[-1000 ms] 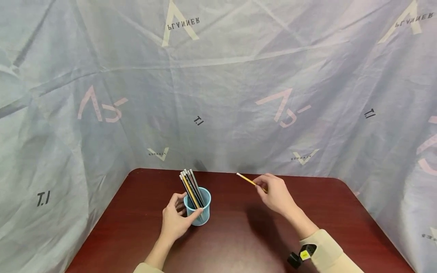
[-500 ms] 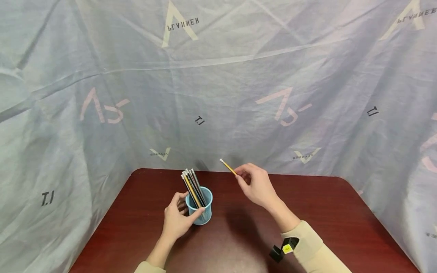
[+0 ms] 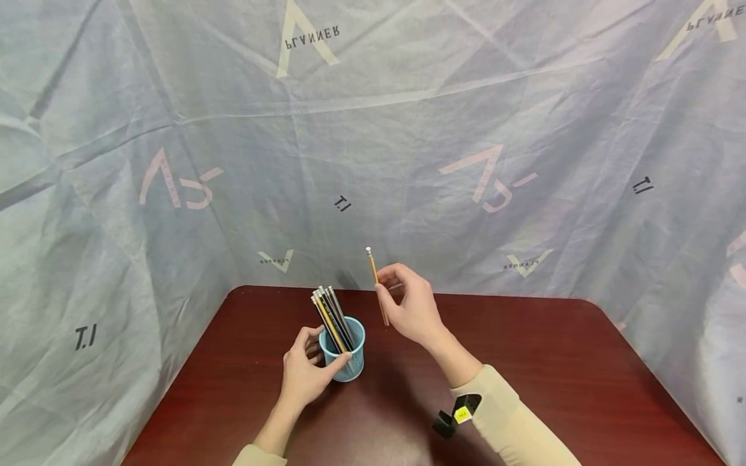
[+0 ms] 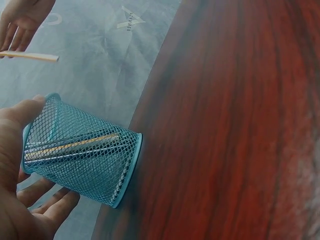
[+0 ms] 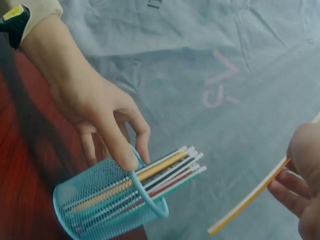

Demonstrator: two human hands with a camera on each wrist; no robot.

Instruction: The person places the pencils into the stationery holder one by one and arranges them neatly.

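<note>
A light blue mesh pen cup (image 3: 353,366) stands on the table, with several pencils (image 3: 329,317) leaning to the left inside it, their eraser ends up. My left hand (image 3: 305,371) grips the cup by its rim, thumb at the near side and fingers round the left. To the right of the cup and above the table, my right hand (image 3: 410,304) pinches a yellow pencil (image 3: 373,266). That pencil is nearly upright, its white eraser at the top and its lower end pointing down. In the right wrist view the held pencil (image 5: 250,196) is apart from the cup.
The dark red wooden table (image 3: 524,362) reaches back to a grey printed cloth (image 3: 396,162) that hangs behind it and at both sides. A black device with a yellow label (image 3: 462,414) is strapped to the right wrist.
My right hand has moved left towards the cup, and the pencil in it has turned from slanting to nearly upright. The left hand keeps its grip on the cup.
</note>
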